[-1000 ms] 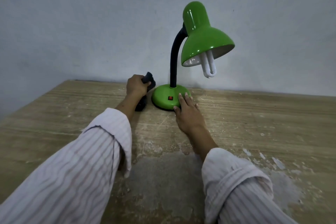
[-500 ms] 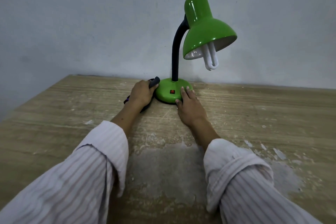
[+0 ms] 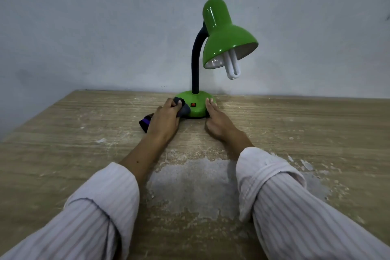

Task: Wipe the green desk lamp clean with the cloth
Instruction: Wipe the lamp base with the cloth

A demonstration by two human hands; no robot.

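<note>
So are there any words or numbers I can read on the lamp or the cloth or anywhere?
None: no words, numbers or brand names can be read anywhere.
Lamp: plain green, no label showing.
Red switch on its base: too small to tell any mark.
Cloth in the left hand: dark with a purple stripe, no writing.

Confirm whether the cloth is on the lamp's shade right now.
No, the left hand presses the cloth against the lamp's base, well below the shade.

Lamp shade (image 3: 226, 36) glossy green; cloth (image 3: 184, 109) matt dark; table (image 3: 316, 129) worn, flaking wood-grain.
</note>
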